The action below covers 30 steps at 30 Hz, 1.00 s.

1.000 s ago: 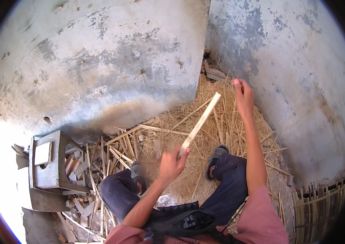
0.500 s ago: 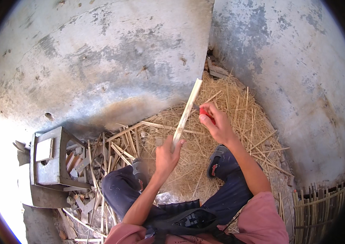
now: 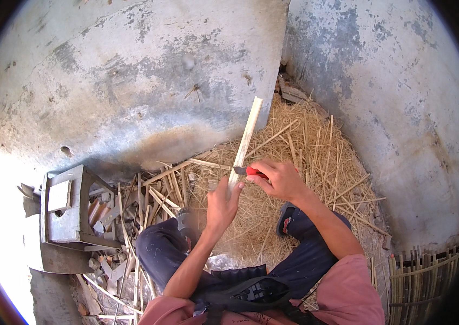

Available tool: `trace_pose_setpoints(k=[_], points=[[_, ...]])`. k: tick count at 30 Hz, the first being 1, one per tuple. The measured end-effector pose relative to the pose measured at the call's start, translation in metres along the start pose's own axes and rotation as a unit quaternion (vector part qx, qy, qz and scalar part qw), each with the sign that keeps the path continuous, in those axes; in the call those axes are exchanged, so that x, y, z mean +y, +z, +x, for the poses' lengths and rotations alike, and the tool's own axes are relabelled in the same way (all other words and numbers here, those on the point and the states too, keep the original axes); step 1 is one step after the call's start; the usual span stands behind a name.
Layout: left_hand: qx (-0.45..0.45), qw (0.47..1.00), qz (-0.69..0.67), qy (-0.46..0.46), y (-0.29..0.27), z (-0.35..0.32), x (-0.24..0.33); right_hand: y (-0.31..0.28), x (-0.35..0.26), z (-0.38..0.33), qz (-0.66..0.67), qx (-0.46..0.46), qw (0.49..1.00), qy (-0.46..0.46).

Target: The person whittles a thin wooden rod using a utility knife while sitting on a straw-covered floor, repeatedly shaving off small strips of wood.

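My left hand (image 3: 222, 207) is closed round the lower end of a pale split bamboo strip (image 3: 247, 134), which points up and slightly to the right. In my right hand (image 3: 281, 180) is a knife (image 3: 255, 172) with a red handle and a short grey blade. The blade lies across the strip just above my left thumb and appears to touch it. My right fingers wrap the handle and hide part of it. Beneath both hands spreads a heap of straw-coloured shavings (image 3: 273, 216).
A wooden stool (image 3: 67, 230) lies on its side at the left amid rubble and loose strips (image 3: 170, 187). Worn plaster walls (image 3: 148, 70) meet in a corner ahead. A slatted bamboo piece (image 3: 424, 276) stands at the lower right. My bent legs (image 3: 310, 249) flank the shavings.
My right hand has brought the knife down and left along the strip, closer to my left hand. The strip has tilted a little more upright, its top shifting left.
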State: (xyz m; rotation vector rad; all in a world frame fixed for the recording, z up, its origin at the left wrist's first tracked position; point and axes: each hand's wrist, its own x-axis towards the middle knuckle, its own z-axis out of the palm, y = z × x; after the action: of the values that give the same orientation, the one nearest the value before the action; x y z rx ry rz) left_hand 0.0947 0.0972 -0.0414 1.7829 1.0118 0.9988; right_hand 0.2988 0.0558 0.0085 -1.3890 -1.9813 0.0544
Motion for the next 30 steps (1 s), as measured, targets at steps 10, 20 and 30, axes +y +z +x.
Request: trace_pose_setpoints(k=[10, 20, 30], points=[[-0.029, 0.999, 0.018, -0.026, -0.004, -0.001, 0.009, -0.001, -0.005, 0.003, -0.058, 0.043, 0.997, -0.019], [-0.027, 0.999, 0.033, -0.029, -0.001, -0.002, 0.005, -0.003, -0.001, 0.007, -0.065, 0.064, 0.996, 0.007], [-0.002, 1.0, 0.027, 0.013, 0.011, -0.006, -0.005, -0.025, 0.027, 0.027, -0.064, 0.146, 0.986, 0.038]])
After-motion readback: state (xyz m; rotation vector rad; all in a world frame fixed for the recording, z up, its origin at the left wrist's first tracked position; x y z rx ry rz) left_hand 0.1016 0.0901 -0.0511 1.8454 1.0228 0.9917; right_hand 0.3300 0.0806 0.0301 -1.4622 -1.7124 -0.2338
